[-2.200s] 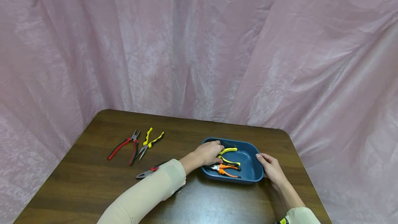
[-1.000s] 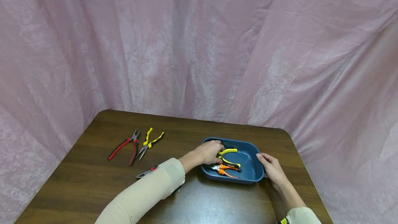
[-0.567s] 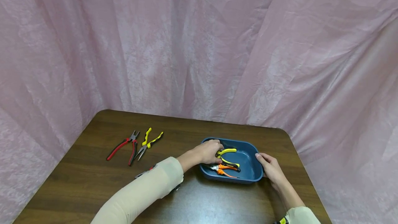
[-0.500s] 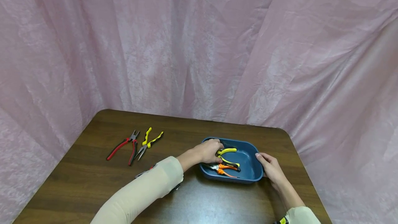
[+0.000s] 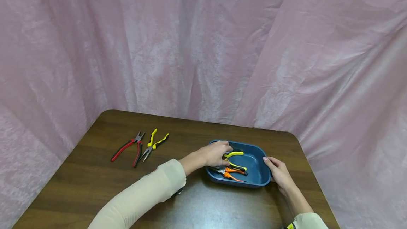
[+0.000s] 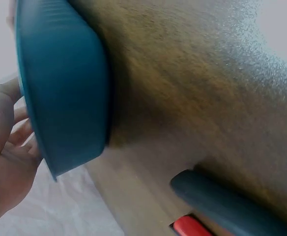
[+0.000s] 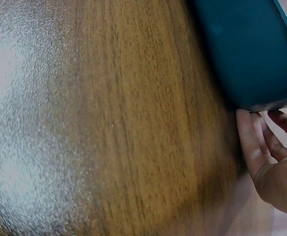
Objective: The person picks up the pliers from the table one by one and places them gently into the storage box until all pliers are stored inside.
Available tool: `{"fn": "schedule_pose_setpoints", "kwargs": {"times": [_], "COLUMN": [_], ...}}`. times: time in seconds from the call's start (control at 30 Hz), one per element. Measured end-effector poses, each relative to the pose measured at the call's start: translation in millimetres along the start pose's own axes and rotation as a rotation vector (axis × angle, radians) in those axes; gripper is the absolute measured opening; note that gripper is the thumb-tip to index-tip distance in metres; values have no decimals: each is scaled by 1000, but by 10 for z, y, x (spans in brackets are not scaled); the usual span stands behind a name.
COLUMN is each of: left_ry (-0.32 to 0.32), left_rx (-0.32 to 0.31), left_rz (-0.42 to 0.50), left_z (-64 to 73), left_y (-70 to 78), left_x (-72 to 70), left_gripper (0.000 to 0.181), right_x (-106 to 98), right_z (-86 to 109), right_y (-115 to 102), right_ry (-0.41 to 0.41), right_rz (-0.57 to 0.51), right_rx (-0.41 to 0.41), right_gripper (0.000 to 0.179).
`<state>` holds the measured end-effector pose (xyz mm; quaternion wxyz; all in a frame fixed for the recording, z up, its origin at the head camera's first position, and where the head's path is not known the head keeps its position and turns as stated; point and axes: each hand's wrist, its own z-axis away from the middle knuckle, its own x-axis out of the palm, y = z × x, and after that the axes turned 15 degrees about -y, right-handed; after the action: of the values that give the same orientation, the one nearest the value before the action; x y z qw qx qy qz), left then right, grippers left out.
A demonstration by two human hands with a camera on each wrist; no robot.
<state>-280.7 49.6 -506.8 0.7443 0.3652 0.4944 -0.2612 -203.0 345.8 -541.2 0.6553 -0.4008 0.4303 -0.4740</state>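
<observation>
My left hand [image 5: 216, 153] reaches over the left rim of a blue tray [image 5: 255, 172]. Its thumb and curled fingers hold yellow-and-black-handled pliers [image 5: 236, 153] near the head, which the hand hides. Beside them in the tray lie orange-handled pliers [image 5: 228, 175], handles pointing right. At the opposite end my right hand [image 5: 279, 174] grips the tray wall, thumb on the rim and fingers against the outside. The right wrist view shows those fingers at the tray's lower corner. In the left wrist view, the left hand [image 6: 11, 147] is behind the tray's rim.
Spread red-and-black pliers [image 5: 123, 148] lie at the table's left, next to yellow-and-black long-nose pliers [image 5: 154, 147]. Under my left sleeve [image 5: 149, 190] are more pliers, mostly covered; their dark handle [image 6: 227, 204] shows in the left wrist view. A pink curtain [image 5: 203, 45] hangs behind the table.
My left forearm has lowered slightly and covers more of the red-handled pliers beneath it. Both hands, the tray and the pliers inside stay in place.
</observation>
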Motion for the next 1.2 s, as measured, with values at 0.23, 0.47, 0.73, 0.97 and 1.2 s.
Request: {"fn": "schedule_pose_setpoints", "kwargs": {"times": [0.23, 0.47, 0.73, 0.97, 1.2], "left_ry": [-25, -26, -18, -5, -10], "left_rx": [10, 25, 46, 48, 44], "left_rz": [21, 58, 83, 102, 125], "left_z": [90, 153, 189, 199, 253], "left_y": [57, 82, 107, 113, 85], "left_x": [-86, -137, -193, -220, -249], "left_gripper": [64, 64, 63, 63, 60], "right_x": [-17, -19, -4, -10, -16], "right_z": [-12, -13, -5, -8, -16], "right_y": [10, 11, 10, 12, -2], "right_ry": [3, 12, 8, 13, 8], "right_rz": [7, 6, -9, -5, 7], "right_rx": [5, 8, 11, 16, 13], "right_gripper": [60, 60, 59, 59, 60]}}
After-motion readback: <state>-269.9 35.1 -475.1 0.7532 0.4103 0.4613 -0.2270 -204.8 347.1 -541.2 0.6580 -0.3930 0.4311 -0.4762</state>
